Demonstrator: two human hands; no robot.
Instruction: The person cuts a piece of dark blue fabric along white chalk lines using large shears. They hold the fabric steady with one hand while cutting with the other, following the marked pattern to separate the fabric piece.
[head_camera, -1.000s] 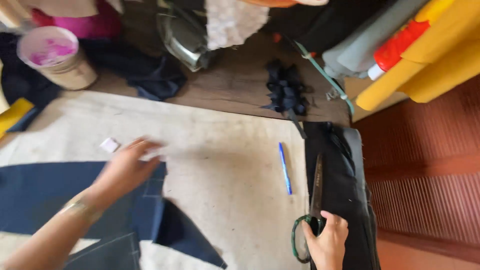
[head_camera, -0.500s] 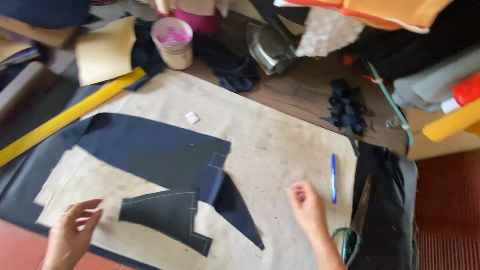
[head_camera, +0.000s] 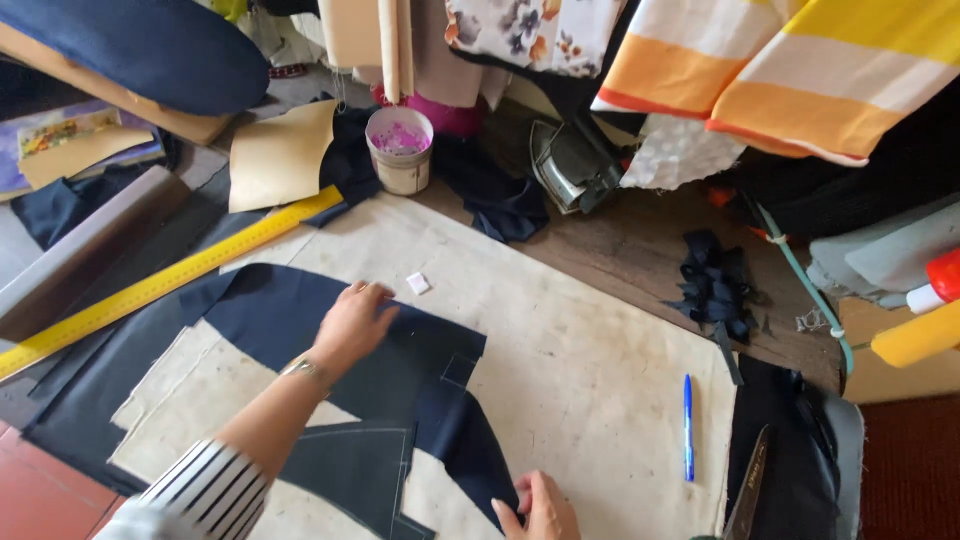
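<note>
My left hand (head_camera: 352, 322) lies flat on a dark navy cut fabric piece (head_camera: 300, 310) spread over a cream cloth (head_camera: 580, 370). It holds nothing, and a small white chalk piece (head_camera: 418, 283) sits just beyond its fingers. My right hand (head_camera: 540, 510) rests at the bottom edge, fingers touching the pointed lower end of the navy fabric near a stitched navy panel (head_camera: 350, 465). A blue pen (head_camera: 688, 425) lies to its right. Scissors (head_camera: 748, 490) lie partly in view on dark cloth at the bottom right.
A long yellow ruler (head_camera: 170, 280) runs diagonally at left. A white cup with pink contents (head_camera: 400, 150) stands at the back beside a tan pattern piece (head_camera: 280, 155). An iron (head_camera: 572, 165) and dark fabric scraps (head_camera: 720, 285) sit on the wooden surface. Fabrics hang above.
The view has tilted upward. My left hand moved from the lower left up onto the middle of the navy fabric. My right hand dropped toward the bottom edge, onto the fabric's tip.
</note>
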